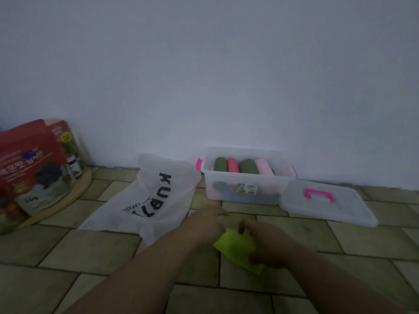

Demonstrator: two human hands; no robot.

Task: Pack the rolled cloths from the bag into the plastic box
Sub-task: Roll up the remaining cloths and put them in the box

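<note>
Lime-green cloth [235, 245], the roll I am handling, sits low over the tiled floor [294, 279], between my two hands and just short of the plastic box [217, 191]. I keep it close in front of me, I think, so I can tidy the roll before it goes in. My right hand [267, 243] grips it, fingers [243, 225] curled over its upper edge and the palm wrapped round its far side. My left hand [206, 223] lies against the cloth's near corner; in the blur I cannot tell whether it pinches the cloth or only touches it. The box stands open against the wall, green and pink rolled cloths [240, 165] lined up side by side inside. Its lid [326, 205] lies just beside it to the right, clear of the opening. The bag [154, 200] lies slumped on the floor to the left.
</note>
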